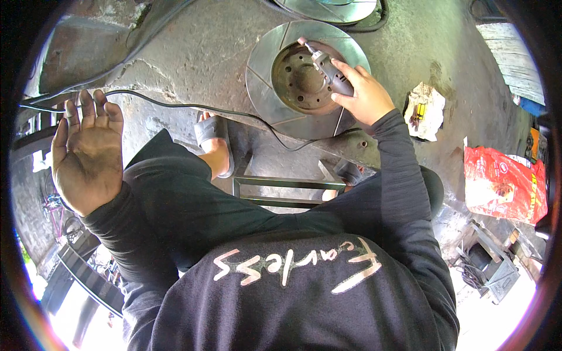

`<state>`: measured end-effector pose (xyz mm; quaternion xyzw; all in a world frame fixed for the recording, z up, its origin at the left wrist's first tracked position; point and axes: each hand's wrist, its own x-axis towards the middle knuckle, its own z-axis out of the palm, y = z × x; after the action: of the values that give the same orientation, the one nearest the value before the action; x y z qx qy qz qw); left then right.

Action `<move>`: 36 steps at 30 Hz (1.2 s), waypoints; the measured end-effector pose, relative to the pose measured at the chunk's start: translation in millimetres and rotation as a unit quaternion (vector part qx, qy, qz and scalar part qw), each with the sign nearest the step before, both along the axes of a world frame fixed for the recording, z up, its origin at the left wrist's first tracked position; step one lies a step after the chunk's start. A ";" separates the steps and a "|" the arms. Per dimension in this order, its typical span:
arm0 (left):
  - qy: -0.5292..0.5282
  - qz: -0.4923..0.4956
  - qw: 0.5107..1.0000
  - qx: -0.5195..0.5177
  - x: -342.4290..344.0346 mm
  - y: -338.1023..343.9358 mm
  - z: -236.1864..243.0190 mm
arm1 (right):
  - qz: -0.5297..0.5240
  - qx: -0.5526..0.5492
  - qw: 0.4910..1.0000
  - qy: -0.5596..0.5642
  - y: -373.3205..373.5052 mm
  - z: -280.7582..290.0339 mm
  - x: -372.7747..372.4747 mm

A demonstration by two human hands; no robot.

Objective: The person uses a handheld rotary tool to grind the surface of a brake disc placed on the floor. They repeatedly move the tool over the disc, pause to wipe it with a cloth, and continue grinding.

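My right hand (pixel 366 96) is wrapped round a dark handheld rotary tool (pixel 335 76), a die grinder with a small pinkish grinding tip (pixel 302 41). The tip sits over the upper part of a round metal brake disc (pixel 263 79), which has a brownish centre hub with several holes. Whether the tip touches the disc I cannot tell. A black power cord (pixel 193 106) runs from near the tool leftward across the work surface. Far to the left, my left hand (pixel 88 149) is raised palm up, fingers stretched and dark with grime, holding nothing.
A second disc (pixel 328 9) lies beyond the first, with a ribbed hose around it. Right of my hand is a torn pale wrapper (pixel 426 111) with a yellow item on it. A red plastic bag (pixel 503 184) lies farther right. A metal frame (pixel 281 182) stands between my legs.
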<state>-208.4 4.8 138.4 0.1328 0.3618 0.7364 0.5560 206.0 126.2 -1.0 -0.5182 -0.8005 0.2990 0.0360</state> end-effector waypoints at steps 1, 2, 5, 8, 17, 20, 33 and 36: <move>0.000 0.000 1.000 -0.001 0.9 0.9 0.6 | -0.001 -0.003 1.000 0.017 -2.4 -0.8 0.7; -0.001 0.000 1.000 -0.003 1.9 1.7 1.2 | -0.002 -0.006 0.999 0.034 -4.2 -0.9 1.5; -0.005 -0.006 1.000 0.001 5.6 3.6 1.4 | -0.002 0.020 0.998 0.056 -6.3 0.7 5.0; -0.004 0.000 1.000 -0.002 10.4 5.1 1.8 | 0.011 0.006 0.990 0.143 -6.7 7.8 8.5; 0.137 -0.140 0.971 -0.140 100.4 29.6 -21.4 | 0.030 -0.160 0.935 0.314 -32.7 46.1 -1.6; 0.179 -0.172 0.955 -0.161 131.4 31.7 -18.1 | 0.012 -0.201 0.911 0.360 -44.8 56.3 -3.0; 0.502 -0.411 0.761 0.007 182.1 18.9 -58.1 | -0.260 -0.524 0.568 0.579 -90.3 49.1 -35.5; 0.546 -0.384 0.742 0.053 187.1 15.1 -67.3 | -0.292 -0.535 0.566 0.555 -90.2 50.5 -42.7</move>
<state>-21.3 19.9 71.2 0.6695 0.4820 0.2800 0.4910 163.2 36.0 49.5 -0.3801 -0.1219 0.8746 0.2750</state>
